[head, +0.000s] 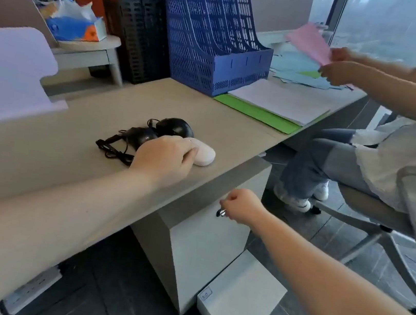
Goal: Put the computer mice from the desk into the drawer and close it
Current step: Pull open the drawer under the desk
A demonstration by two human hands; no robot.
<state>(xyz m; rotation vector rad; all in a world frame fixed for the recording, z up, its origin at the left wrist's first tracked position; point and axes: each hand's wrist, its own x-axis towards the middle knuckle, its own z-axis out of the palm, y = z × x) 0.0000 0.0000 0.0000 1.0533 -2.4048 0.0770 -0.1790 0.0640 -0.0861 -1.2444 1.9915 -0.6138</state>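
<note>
Three computer mice lie together on the beige desk (80, 122): a white mouse (206, 154) and two black mice (176, 127) (141, 136) with tangled black cables (111, 148). My left hand (163, 160) lies over the near end of the white mouse, fingers curled on it. Below the desk edge stands the pale drawer cabinet (203, 251), its front shut. My right hand (241, 205) is closed around a small metal key or knob (221, 212) at the top of that front.
A blue file rack (213, 39) and a green folder with papers (257, 112) sit further back on the desk. Another person (392, 147) sits on an office chair at the right, handling pink paper. A white box (239, 299) lies on the floor by the cabinet.
</note>
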